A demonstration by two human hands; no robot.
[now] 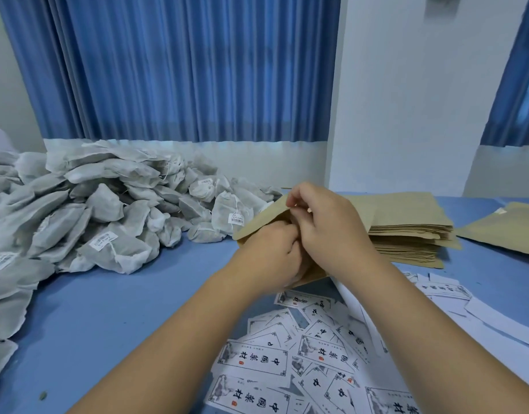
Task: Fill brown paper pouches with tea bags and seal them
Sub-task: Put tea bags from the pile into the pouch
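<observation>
We hold one pouch between both hands, above the table.
Right hand (329, 225) pinches the pouch (263, 222) at its top edge and left hand (272, 255) curls round it; the mouth seems to point up-left toward the tea bags (108, 204), nearest our left.

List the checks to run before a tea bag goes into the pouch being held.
1. Brown pouch gripped: the left hand and right hand both hold it. Ok.
2. Pouch mouth open: the fingers cover it. Cannot tell.
3. Hand free to fetch a tea bag: both are busy on the pouch. Not ok.
4. Tea bags available: the tea bag pile lies on the table, left of the hands. Ok.
5. Spare pouches: the pouch stack lies right of the hands. Ok.
</observation>
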